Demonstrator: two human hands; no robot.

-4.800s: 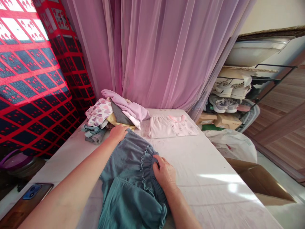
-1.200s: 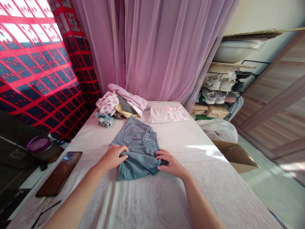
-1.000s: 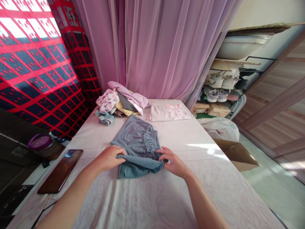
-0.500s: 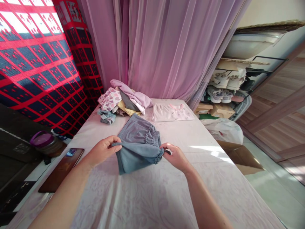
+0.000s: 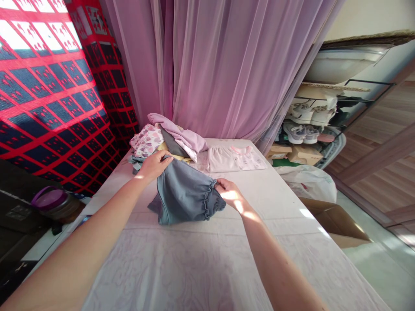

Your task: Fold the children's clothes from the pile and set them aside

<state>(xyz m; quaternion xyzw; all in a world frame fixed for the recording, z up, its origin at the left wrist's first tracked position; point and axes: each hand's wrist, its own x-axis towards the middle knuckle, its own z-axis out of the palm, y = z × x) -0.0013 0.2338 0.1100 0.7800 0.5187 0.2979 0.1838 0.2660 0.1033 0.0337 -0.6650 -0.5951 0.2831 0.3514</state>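
A grey-blue frilled garment (image 5: 183, 196) lies half folded on the white table (image 5: 201, 263). My left hand (image 5: 154, 165) pinches its far left corner, lifted toward the clothes pile. At the garment's right frilled edge, my right hand (image 5: 229, 194) is closed on the fabric. A folded pale pink garment (image 5: 235, 158) lies flat at the far end.
A heap of mixed clothes (image 5: 165, 142) sits at the table's far left, before a pink curtain (image 5: 227, 65). A purple-lidded container (image 5: 48, 199) stands low at the left. A shoe rack (image 5: 311, 125), a white bag (image 5: 308, 181) and a cardboard box (image 5: 333, 218) stand to the right.
Both hands have carried the near half of the grey-blue garment up and away from me, folding it over its far half. My left hand now reaches close to the clothes pile.
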